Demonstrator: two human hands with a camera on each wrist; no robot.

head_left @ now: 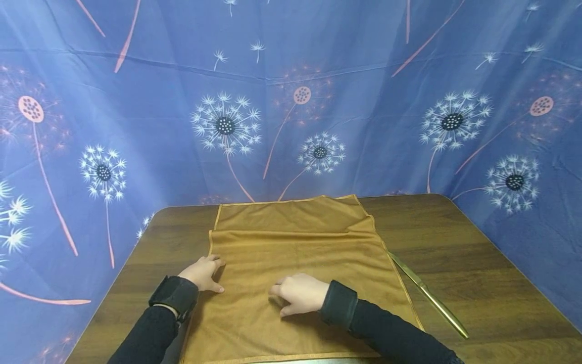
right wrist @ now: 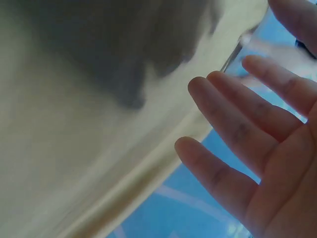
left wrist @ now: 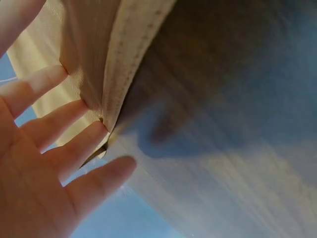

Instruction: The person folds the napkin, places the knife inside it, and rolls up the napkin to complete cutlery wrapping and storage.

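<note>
A mustard-brown cloth (head_left: pixel 291 253) with a stitched hem lies spread over the table, its far part creased by a fold running across. My left hand (head_left: pixel 203 273) is at the cloth's left edge, fingers spread and fairly straight; in the left wrist view its fingertips (left wrist: pixel 96 131) reach the stitched hem. Over the middle of the cloth hovers my right hand (head_left: pixel 302 294), casting a shadow on it. The right wrist view shows that hand's fingers (right wrist: pixel 233 119) relaxed and apart, with nothing between them.
A gold-coloured knife (head_left: pixel 427 290) lies on the wooden table (head_left: pixel 482 273) right of the cloth, its blade tip at the cloth's right edge. Under the cloth's near edge a pale strip (head_left: pixel 323 361) shows. A blue curtain with dandelion prints (head_left: pixel 364 126) hangs behind the table.
</note>
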